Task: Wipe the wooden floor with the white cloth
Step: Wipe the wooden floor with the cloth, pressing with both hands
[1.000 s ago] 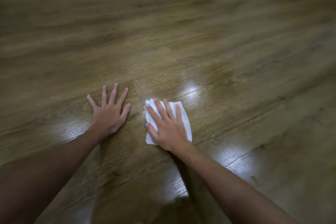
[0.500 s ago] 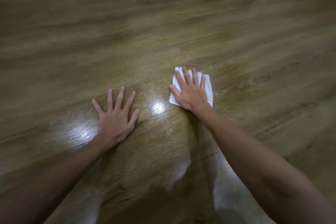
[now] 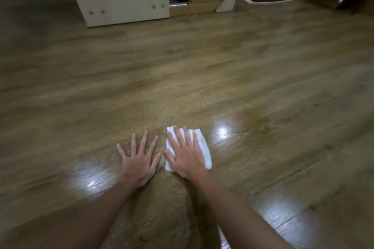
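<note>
Mid-wipe, I'd say — the right hand (image 3: pixel 187 155) presses flat, fingers straight, on the white cloth (image 3: pixel 202 148), the left hand (image 3: pixel 139 157) splayed on the wooden floor (image 3: pixel 202 79) just beside; most boards look untouched.

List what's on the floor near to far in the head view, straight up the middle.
left hand flat on the wooden floor, beside it right hand pressing the white cloth → bare boards → pale wooden panel with metal studs

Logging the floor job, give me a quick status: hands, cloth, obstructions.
Left hand flat on wooden floor, fingers spread. Right hand pressing white cloth flat. Nothing near the cloth.
</note>
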